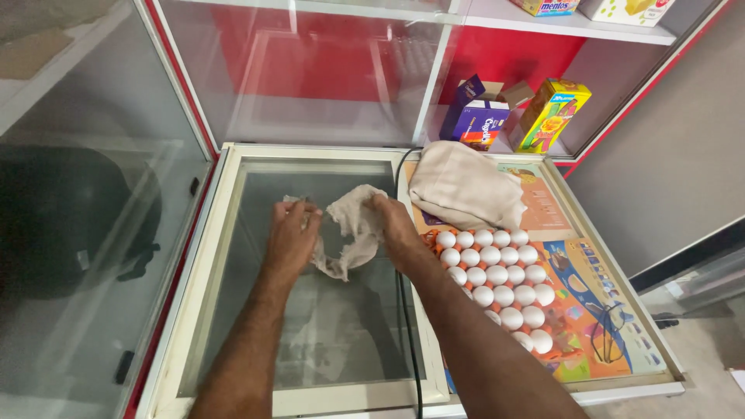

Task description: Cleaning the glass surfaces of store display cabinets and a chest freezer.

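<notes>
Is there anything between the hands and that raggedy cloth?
No. Both hands already grip the worn grey rag: the left hand at its left edge, the right hand at its right. Nothing lies between them. The rag hangs over the glass freezer lid, with the tray of white eggs just beside the right hand.

Top-shelf boxes (548, 6) cropped above.

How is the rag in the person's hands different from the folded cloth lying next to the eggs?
The rag is thin, crumpled and ragged, held by the left hand and right hand over the freezer's glass lid. The folded cloth is thicker, bigger and neat, resting untouched beside the eggs. Both are pale beige.
</notes>
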